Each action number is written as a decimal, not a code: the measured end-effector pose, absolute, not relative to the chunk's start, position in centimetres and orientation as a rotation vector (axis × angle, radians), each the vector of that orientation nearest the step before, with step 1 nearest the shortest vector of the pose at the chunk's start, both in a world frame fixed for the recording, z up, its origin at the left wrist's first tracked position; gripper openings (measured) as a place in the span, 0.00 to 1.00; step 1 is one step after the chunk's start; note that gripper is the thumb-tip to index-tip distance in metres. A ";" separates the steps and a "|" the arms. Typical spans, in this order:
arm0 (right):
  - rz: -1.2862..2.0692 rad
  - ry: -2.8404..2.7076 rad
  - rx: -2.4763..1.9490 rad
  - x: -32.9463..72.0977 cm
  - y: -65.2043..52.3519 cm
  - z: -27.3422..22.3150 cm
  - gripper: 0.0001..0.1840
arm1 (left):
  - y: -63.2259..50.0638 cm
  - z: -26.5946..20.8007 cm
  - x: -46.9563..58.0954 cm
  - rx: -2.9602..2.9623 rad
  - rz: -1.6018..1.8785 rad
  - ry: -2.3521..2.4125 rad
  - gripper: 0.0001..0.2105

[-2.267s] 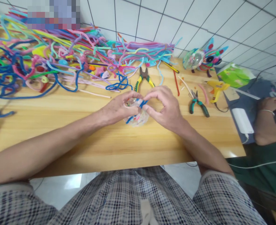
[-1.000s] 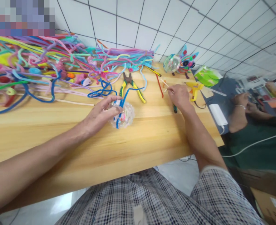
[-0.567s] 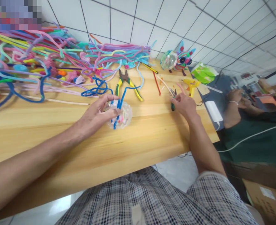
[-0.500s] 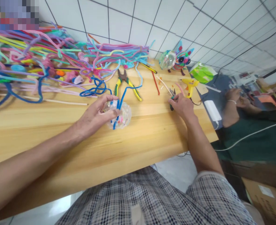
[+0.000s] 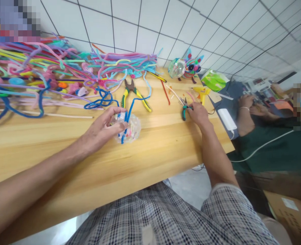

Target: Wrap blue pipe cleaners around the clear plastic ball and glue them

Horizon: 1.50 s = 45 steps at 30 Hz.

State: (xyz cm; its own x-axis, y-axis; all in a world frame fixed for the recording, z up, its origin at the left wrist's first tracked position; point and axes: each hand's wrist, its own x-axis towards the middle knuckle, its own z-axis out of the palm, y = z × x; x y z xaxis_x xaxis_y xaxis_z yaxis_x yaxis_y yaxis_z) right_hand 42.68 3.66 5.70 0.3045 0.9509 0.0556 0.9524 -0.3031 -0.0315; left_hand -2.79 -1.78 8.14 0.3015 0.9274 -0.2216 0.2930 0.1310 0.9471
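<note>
My left hand is closed around the left side of a clear plastic ball with small coloured bits in it. Its thumb presses blue pipe cleaners against the ball, and their ends reach above and below the thumb. At the right, my right hand grips one handle of small teal-handled pliers; their jaws point away from me, and the fingertips are partly hidden. Larger yellow-green pliers lie spread on the table just beyond the ball.
A heap of coloured pipe cleaners covers the back left. Near the right end lie a yellow glue gun, a green packet and a pipe-cleaner animal. Another person's arm rests beyond the table's right edge.
The view has shifted slightly. My right hand uncovers more of the small pliers' teal handles, which now show to its left. The left hand keeps its hold on the ball and blue pipe cleaners.
</note>
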 end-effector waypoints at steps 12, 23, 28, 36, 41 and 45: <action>-0.049 -1.767 -2.455 48.7 -1.7 7.6 0.10 | -1.8 8.4 -2.7 1.395 0.683 1.217 0.33; -0.012 -1.872 -2.411 42.1 8.5 7.3 0.12 | -1.8 8.3 -2.8 1.371 0.717 1.200 0.30; 0.082 -1.916 -2.397 40.6 11.7 6.8 0.06 | -1.9 8.2 -2.9 1.364 0.716 1.182 0.30; 0.183 -1.940 -2.322 39.6 11.8 6.7 0.09 | -1.4 7.1 -3.2 1.347 0.789 1.183 0.28; 0.180 -1.926 -2.335 37.8 12.2 6.7 0.08 | -1.4 6.8 -3.3 1.346 0.802 1.182 0.28; 0.192 -2.002 -2.359 36.4 12.3 6.9 0.06 | -1.4 7.2 -3.0 1.363 0.771 1.200 0.27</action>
